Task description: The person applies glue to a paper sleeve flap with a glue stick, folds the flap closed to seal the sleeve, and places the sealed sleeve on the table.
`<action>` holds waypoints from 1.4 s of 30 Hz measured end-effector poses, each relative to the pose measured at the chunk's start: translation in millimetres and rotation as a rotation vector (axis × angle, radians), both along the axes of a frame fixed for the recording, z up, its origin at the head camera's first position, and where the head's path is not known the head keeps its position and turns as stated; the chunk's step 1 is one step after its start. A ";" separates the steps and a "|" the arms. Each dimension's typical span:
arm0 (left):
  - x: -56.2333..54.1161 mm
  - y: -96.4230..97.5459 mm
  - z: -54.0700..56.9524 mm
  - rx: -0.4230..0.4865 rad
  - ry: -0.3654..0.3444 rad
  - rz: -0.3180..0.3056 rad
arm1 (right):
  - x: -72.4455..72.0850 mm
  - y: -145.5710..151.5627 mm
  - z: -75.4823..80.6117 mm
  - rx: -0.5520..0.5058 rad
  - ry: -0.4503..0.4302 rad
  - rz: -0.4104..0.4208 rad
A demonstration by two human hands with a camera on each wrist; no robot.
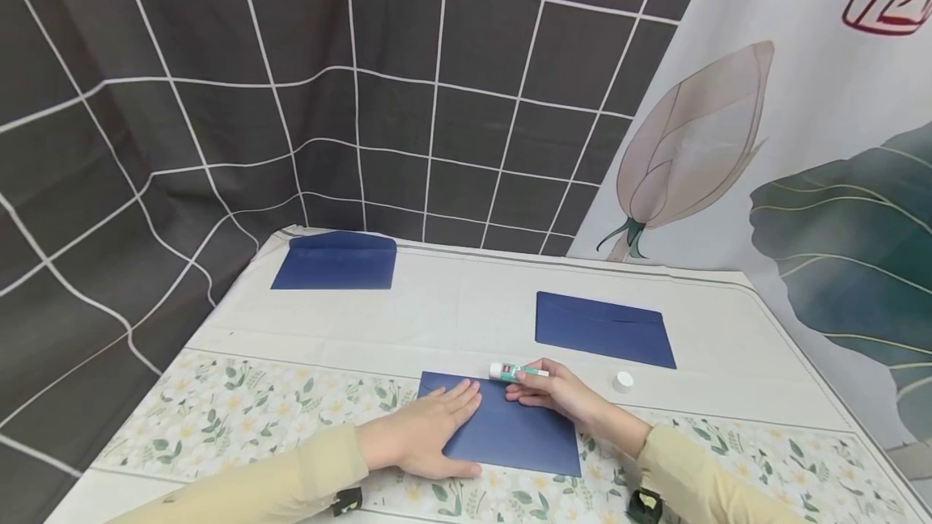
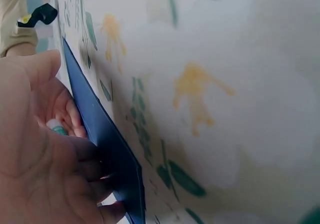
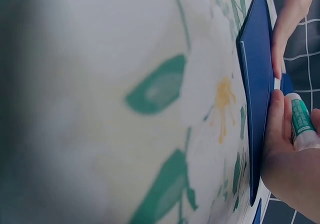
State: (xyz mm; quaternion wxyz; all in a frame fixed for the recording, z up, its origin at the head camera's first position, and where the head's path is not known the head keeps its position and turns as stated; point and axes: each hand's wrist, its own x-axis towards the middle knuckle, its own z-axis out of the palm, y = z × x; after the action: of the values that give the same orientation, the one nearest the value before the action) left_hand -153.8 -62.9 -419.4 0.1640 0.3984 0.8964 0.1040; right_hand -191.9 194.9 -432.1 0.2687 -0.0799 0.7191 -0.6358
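A dark blue envelope [image 1: 517,437] lies at the front middle of the table, its flap edge on the far side. My left hand [image 1: 431,432] rests flat across its left part, fingers straight and thumb spread toward the near edge. Above the envelope's far right part, my right hand [image 1: 566,399] holds a glue stick [image 1: 504,371] with a white and green barrel, pointing left. In the right wrist view, the glue stick [image 3: 301,115] sits between thumb and fingers, with other fingers at the envelope [image 3: 257,83]. A white round cap [image 1: 622,381] stands to the right of this hand.
Another blue envelope [image 1: 336,264] with its flap raised lies at the far left of the table. A third envelope [image 1: 604,331], flap folded down, is at the right behind the cap. A floral-banded cloth [image 1: 277,411] covers the table; a dark checked curtain [image 1: 393,103] hangs behind.
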 end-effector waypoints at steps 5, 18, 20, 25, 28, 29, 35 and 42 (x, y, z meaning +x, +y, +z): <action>0.1 -10.5 2.0 0.019 -0.041 0.047 | -0.4 0.2 -0.5 -0.016 -0.014 -0.008; 1.1 -31.5 2.7 0.008 -0.031 0.114 | -1.9 3.9 -1.2 -0.047 -0.049 -0.006; 1.5 -33.6 2.5 0.010 -0.033 0.119 | -1.9 4.7 -0.8 -0.044 -0.049 -0.005; 2.9 -38.0 2.4 0.024 -0.021 0.127 | -1.8 6.2 0.3 -0.025 -0.040 0.006; 3.1 -39.9 1.5 0.024 -0.002 0.125 | -1.8 6.5 1.1 -0.014 -0.028 0.013; 3.2 -40.3 1.2 0.025 0.007 0.122 | -1.8 6.6 1.3 -0.012 -0.025 0.016; 2.4 -42.0 2.3 0.036 0.001 0.122 | -2.5 8.0 1.9 -0.014 -0.036 0.018; 2.2 -46.8 4.9 0.038 -0.011 0.131 | -3.4 9.1 1.4 -0.054 -0.074 0.019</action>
State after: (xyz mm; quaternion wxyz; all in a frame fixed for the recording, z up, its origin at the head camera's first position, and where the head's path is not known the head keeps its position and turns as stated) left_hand -151.6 -109.6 -414.5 0.1543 0.3412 0.9175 0.1337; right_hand -195.3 204.0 -430.7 0.2986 -0.0704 0.6906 -0.6549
